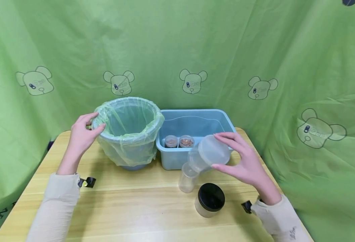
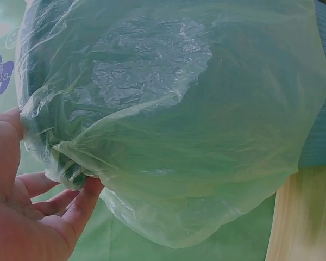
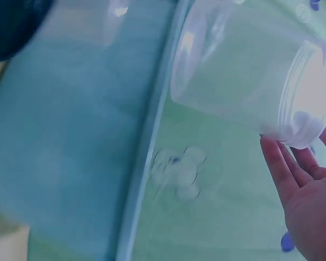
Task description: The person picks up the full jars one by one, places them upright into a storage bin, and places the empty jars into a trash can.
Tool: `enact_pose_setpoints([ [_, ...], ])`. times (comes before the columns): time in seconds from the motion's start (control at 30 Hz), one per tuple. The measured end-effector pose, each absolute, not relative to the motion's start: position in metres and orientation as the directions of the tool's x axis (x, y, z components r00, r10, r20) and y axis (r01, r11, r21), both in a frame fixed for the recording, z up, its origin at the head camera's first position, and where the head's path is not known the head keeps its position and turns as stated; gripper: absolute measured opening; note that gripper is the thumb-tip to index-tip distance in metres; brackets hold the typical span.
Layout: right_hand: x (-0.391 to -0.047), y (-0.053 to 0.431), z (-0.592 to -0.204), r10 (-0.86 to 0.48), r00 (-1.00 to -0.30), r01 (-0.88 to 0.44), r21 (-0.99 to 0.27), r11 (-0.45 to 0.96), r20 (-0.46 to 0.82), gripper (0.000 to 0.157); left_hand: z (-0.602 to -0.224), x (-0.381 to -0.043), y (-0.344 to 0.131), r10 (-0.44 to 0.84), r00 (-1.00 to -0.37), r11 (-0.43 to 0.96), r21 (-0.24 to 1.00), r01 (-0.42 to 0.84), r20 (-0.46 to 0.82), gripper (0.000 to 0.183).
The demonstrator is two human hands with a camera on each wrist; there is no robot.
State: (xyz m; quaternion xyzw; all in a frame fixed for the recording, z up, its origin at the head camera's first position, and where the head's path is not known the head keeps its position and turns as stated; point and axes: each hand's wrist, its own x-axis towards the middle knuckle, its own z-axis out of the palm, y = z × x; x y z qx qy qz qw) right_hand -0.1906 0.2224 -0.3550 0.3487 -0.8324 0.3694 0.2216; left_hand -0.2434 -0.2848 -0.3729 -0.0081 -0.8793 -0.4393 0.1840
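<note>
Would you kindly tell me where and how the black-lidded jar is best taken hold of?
I'd likely grip the round sides of the jar below its black lid, coming from above and the right with the right hand: it stands upright, and a small clear container stands close behind its left side.

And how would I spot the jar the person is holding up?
On the wooden table, find the rectangular blue tub. Near its front right corner, a clear jar is tilted in the fingers of the right hand. That sets it apart: the black-lidded jar and slimmer clear container nearby stand upright.
</note>
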Motion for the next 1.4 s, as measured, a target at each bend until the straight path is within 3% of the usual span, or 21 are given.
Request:
enact_pose_setpoints([
  [0.33,-0.232,0.143,-0.316,-0.434,-0.596,-0.803,-0.49,0.34,0.675,0.075,-0.373,-0.244,-0.287,-0.16,-0.931,0.605,0.778,0.171,0.329,0.063],
  [0.6,-0.256,0.08,-0.3,-0.398,-0.619,-0.784,-0.562,0.265,0.676,0.067,-0.374,-0.245,-0.286,-0.171,-0.927,0.603,0.779,0.169,0.334,0.061],
  [0.83,-0.271,0.048,-0.295,-0.332,-0.703,-0.702,-0.687,0.185,0.629,0.065,-0.374,-0.245,-0.284,-0.163,-0.928,0.594,0.784,0.179,0.335,0.06],
  [1.07,-0.288,0.028,-0.309,-0.303,-0.763,-0.643,-0.717,0.269,0.57,0.07,-0.374,-0.246,-0.283,-0.161,-0.926,0.594,0.783,0.187,0.343,0.059],
  [1.4,-0.296,0.02,-0.332,-0.407,-0.778,-0.624,-0.657,0.422,0.478,0.068,-0.379,-0.244,-0.284,-0.172,-0.931,0.589,0.791,0.165,0.322,0.059],
])
